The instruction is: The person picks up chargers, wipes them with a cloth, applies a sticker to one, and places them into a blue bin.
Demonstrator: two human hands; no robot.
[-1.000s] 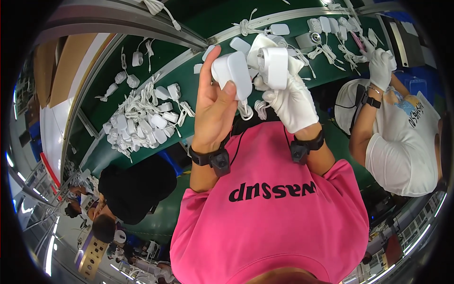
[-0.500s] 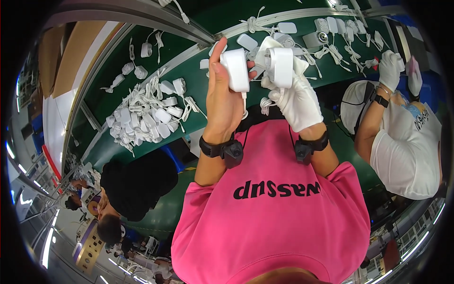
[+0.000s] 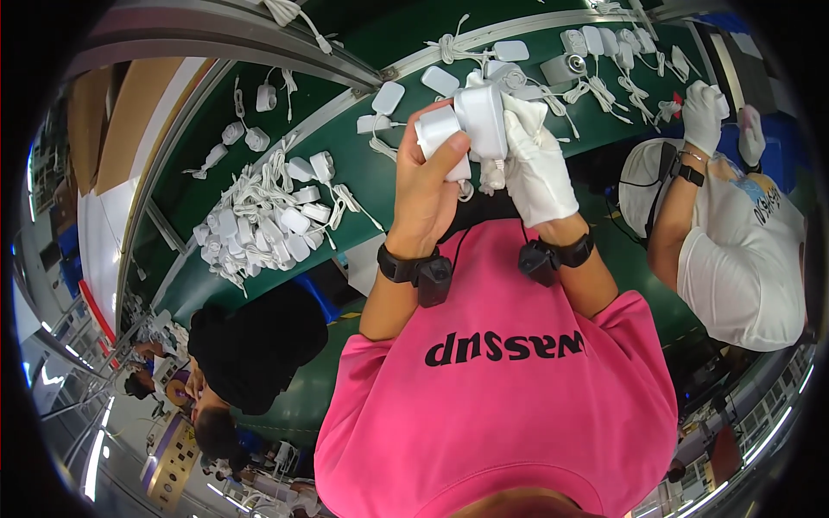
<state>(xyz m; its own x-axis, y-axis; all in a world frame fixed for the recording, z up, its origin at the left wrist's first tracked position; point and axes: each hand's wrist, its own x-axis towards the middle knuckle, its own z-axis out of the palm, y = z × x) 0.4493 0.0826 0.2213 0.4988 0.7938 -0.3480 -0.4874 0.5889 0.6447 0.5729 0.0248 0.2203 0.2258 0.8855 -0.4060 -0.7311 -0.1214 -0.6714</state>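
My bare left hand (image 3: pixel 426 186) is closed round a white power adapter (image 3: pixel 438 138), its thumb lying across the near face. In a white glove, my right hand (image 3: pixel 537 164) grips a second white power adapter (image 3: pixel 482 112) by its right side. The two adapters are side by side and seem to touch, the right one a little higher and farther off. A bundled white cord (image 3: pixel 492 174) hangs below the right one. Both hands are raised in front of the green bench (image 3: pixel 367 160). Some right-hand fingers are hidden behind the adapter.
A large heap of white adapters with cords (image 3: pixel 259 226) lies on the bench to the left. Several more adapters (image 3: pixel 604 43) line the far right. A metal rail (image 3: pixel 302 47) crosses the far left. A co-worker in a white shirt (image 3: pixel 734 250) works at the right, gloved hands raised.
My hands have drawn closer together, and the adapters have turned. My left thumb has come over the front of its adapter. The right adapter has shifted left, against the other.
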